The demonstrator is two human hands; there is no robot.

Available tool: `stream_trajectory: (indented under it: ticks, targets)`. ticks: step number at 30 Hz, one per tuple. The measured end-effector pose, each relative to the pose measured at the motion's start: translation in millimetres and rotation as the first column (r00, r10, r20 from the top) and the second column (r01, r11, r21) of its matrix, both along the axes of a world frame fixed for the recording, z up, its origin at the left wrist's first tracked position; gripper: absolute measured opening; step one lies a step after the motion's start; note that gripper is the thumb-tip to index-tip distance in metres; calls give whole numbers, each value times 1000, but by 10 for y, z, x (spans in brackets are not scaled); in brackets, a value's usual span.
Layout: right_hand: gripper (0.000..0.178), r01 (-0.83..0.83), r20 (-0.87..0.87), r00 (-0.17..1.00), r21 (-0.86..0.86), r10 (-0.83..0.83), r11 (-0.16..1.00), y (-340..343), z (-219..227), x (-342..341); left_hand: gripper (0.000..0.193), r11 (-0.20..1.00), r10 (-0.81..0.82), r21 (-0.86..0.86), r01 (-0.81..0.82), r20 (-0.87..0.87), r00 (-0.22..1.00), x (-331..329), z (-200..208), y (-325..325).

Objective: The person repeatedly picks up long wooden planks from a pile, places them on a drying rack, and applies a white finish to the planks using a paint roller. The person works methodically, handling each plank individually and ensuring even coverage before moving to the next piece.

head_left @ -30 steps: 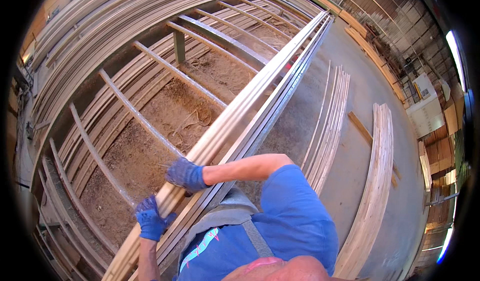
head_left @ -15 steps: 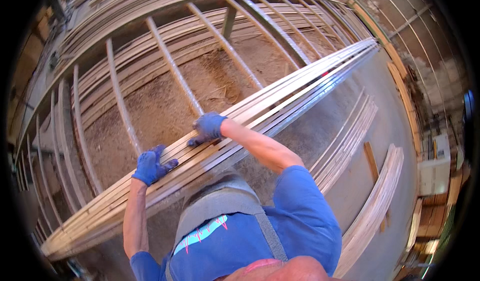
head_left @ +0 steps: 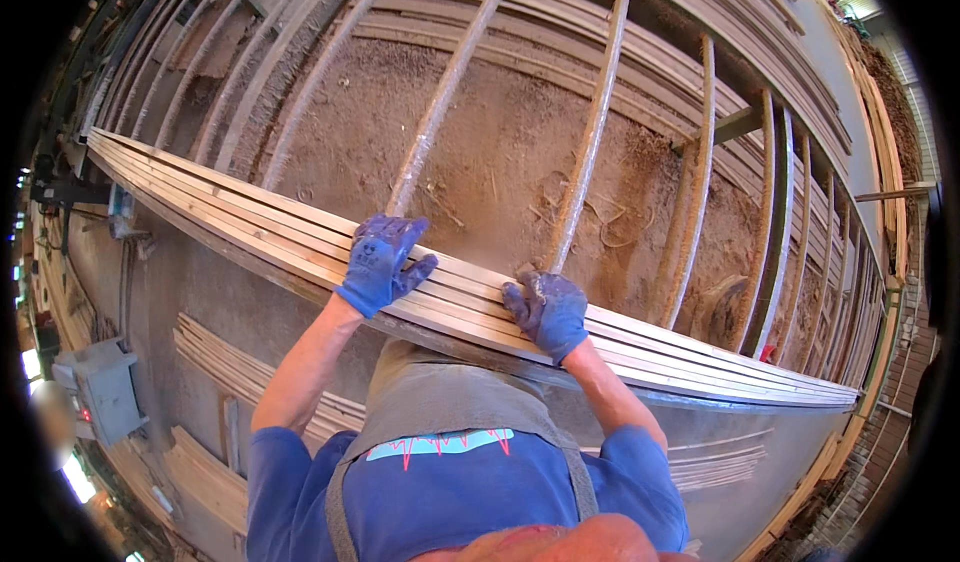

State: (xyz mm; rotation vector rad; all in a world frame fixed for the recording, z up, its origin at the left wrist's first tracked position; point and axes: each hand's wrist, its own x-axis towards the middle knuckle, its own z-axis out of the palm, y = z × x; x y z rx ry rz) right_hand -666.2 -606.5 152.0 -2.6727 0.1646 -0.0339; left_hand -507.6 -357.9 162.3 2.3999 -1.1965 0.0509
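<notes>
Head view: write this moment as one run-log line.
left hand: gloved, on wooden strips | right hand: gloved, on strips | strips: side by side | rack bars: beyond strips

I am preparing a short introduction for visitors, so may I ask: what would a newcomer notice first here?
First, the long pale wooden strips, stretching across the middle of the view. Next, the left hand and right hand, in blue gloves, on those strips near the centre. Beyond them, spaced bars cross the upper part, above brown, dusty-looking ground.
</notes>
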Motion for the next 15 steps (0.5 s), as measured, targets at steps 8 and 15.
stream_trajectory:
  ticks: [8,15]
  targets:
    - [24,-14,31,999,145,10,989,-106,193,67,50,996,-11,92,19,-81,997,110,38,-48]
    - [23,41,64,996,273,-61,961,-38,141,225,56,995,70,-63,-74,-72,995,4,-127,138]
